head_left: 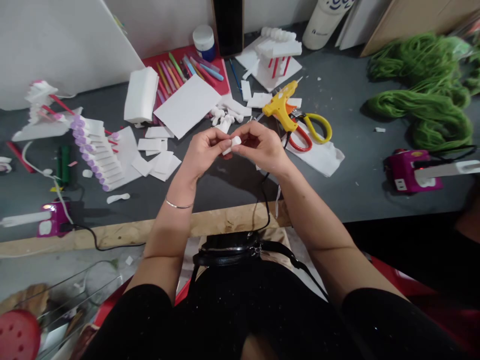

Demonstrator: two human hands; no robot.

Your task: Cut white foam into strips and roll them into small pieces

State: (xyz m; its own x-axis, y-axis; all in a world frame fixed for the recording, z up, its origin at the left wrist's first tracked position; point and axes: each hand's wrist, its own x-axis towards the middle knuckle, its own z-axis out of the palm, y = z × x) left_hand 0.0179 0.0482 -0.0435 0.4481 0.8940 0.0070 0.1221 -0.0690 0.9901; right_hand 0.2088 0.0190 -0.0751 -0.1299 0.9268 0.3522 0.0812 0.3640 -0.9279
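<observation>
The left hand (204, 152) and right hand (260, 147) clamp a small white foam piece (235, 144) between their fingertips; beyond them, a red tray (222, 82) holds coloured pens (187, 72).

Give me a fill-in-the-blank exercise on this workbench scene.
The right hand holds a small white piece together with the ____ hand.
A thin ____ circles the left wrist.
The yellow glue gun lies beside scissors with red and ____ handles.
The yarn at the bench's right is ____.

Missing words: left; bracelet; yellow; green.
</observation>
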